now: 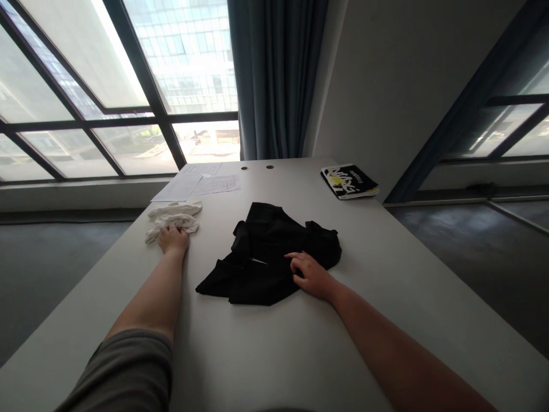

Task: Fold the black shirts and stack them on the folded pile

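Observation:
A crumpled white cloth (175,216) lies near the left edge of the table, and the fingers of my left hand (173,239) are curled into its near side. Part of those fingers is hidden in the folds. In the middle of the table a black garment (268,240) is spread out unevenly, with bunched and folded parts; its exact kind does not show. Over its right near part rests my right hand (307,273), palm down, index finger stretched out and the other fingers loosely bent and apart. Nothing is gripped in it.
Sheets of paper (221,184) lie at the white table's (257,355) far left corner. A black, white and yellow book or packet (349,182) lies at the far right. Two round holes pierce the far end. Beyond stand windows and a blue curtain (277,80).

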The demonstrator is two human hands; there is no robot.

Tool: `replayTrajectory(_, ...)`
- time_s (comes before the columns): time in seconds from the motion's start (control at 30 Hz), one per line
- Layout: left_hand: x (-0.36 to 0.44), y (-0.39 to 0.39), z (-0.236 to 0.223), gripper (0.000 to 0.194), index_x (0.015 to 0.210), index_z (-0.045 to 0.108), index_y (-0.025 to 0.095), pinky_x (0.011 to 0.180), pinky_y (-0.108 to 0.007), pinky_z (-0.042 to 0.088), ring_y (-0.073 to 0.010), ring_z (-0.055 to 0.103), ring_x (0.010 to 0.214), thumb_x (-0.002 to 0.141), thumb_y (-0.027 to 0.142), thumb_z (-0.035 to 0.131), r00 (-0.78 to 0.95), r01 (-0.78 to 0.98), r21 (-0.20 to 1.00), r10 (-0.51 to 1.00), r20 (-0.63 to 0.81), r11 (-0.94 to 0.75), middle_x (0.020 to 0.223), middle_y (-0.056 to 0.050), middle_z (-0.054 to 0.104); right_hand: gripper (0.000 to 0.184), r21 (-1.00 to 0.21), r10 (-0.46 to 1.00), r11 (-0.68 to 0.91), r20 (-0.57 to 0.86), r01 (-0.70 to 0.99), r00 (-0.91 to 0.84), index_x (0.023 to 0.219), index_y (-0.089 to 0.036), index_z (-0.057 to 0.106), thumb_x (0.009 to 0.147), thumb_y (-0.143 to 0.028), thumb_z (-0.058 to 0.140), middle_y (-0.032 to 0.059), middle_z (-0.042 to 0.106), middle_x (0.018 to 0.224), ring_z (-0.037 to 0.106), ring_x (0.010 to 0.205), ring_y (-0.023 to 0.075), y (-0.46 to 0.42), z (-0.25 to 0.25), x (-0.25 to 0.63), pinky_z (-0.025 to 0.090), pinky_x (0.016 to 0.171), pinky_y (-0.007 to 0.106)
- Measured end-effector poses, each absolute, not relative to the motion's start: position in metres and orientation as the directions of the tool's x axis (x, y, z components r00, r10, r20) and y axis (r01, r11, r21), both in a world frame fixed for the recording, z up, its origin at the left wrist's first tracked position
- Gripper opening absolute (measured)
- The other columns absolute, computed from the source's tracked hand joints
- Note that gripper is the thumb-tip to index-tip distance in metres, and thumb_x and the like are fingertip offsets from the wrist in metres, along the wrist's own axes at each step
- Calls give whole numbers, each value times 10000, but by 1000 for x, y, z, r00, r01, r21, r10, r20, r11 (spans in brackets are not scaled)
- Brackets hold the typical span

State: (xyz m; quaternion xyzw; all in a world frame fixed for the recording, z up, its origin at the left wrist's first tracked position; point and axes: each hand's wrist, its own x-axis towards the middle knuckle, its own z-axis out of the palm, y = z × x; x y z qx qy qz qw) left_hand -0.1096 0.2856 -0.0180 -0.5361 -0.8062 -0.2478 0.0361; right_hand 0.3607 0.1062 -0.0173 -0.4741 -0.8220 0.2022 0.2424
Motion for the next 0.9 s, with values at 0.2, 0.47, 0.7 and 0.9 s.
replayTrajectory(0.2, -73, 237, -20, 260, 1153, 589, 109, 1114, -483, 445, -298, 494, 1338, 923, 198, 504, -266, 890, 456, 798, 541, -12, 1345, -212, 548, 182, -634, 855, 509, 296, 582, -425, 755, -234, 469, 790, -97, 584, 79, 716, 1154, 649, 1101, 235, 105, -19, 362, 363, 1150, 525)
replayTrajectory(0.47, 13, 140, -19, 469, 1457, 552, 317, 1175, -491, 415, -281, 489, 1404, 990, 363, 553, 526, 726, 300, 781, 337, -618, 1554, -69, 507, 49, -608, 888, 457, 274, 649, -369, 953, -229, 599, 927, -222, 559, -1, 661, 828, 610, 734, 161, 92, -7, 358, 468, 726, 278)
replayTrajectory(0.7, 28, 130, -16, 350, 1275, 693, 236, 1018, -374, 521, -245, 670, 1124, 1055, 367, 454, 264, 920, 226, 933, 243, -319, 1332, -106, 621, 213, -198, 888, 456, 39, 868, -458, 1117, -198, 637, 1015, -365, 553, 80, 747, 919, 702, 799, 228, 60, -2, 331, 443, 704, 295)
replayTrajectory(0.9, -4, 114, -9, 353, 1189, 696, 195, 827, -326, 540, -242, 723, 993, 1063, 367, 415, -109, 977, 199, 980, 169, 74, 1227, -115, 666, 210, -174, 864, 499, 20, 849, -504, 909, -198, 627, 1012, -376, 583, 56, 718, 865, 665, 800, 211, 45, -10, 346, 421, 770, 316)
